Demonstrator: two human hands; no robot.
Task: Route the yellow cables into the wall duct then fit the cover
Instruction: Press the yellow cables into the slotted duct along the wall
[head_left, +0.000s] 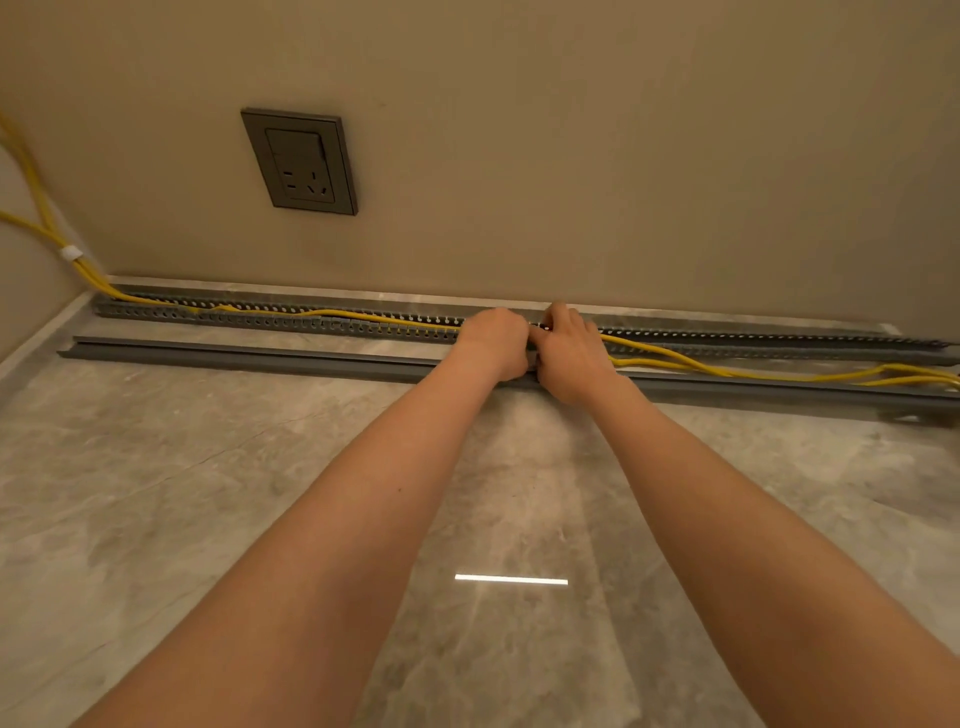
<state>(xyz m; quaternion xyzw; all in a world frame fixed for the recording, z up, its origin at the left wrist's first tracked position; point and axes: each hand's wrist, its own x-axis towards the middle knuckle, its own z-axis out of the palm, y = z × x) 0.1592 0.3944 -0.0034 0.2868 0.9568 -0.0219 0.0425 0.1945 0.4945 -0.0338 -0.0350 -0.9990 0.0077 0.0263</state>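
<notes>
Both arms reach to 12 o'clock, left hand (493, 340) and right hand (569, 348) touching, knuckles up, over the slotted duct (260, 318). The right curls round the yellow cables (91, 274), which lie loose toward 3 o'clock; the left's grip is hidden; the cover (234, 356) lies at the duct's 6 o'clock

I see a finished indoor room, probably in a home. A plain beige wall (571, 130) at twelve o'clock carries a grey socket (300, 162) at eleven. The polished marble-look floor (156, 493) mirrors a strip light (511, 579) at six.
</notes>
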